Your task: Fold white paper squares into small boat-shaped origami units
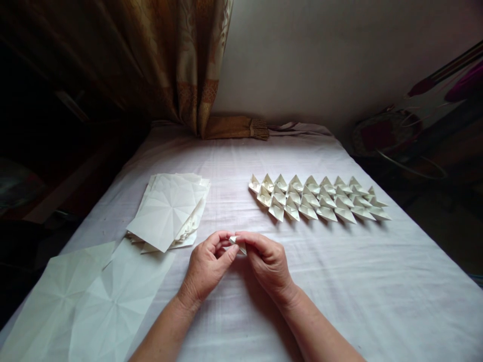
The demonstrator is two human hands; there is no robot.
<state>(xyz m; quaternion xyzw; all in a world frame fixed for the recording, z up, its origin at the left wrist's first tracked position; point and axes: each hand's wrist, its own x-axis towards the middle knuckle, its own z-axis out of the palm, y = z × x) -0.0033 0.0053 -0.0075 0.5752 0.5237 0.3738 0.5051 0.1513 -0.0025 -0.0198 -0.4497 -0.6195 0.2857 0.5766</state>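
Between my hands, at the middle of the cloth-covered surface, is a small folded white paper piece (pixel 239 244). The thumb and fingers of my left hand (pixel 212 261) pinch its left side. My right hand (pixel 268 261) grips its right side, with the fingers curled in. Much of the piece is hidden behind my fingers. Beyond my right hand, folded paper boats (pixel 311 198) with pointed ends stand in close rows. To the left of my left hand lies a stack of creased white paper sheets (pixel 169 208).
Two loose creased sheets (pixel 113 304) overlap at the front left. A pale sheet (pixel 339 281) covers the surface. A gold-brown curtain (pixel 192 75) hangs at the back, its fringed tie (pixel 234 128) lying along the far edge. A wall (pixel 302 60) rises behind.
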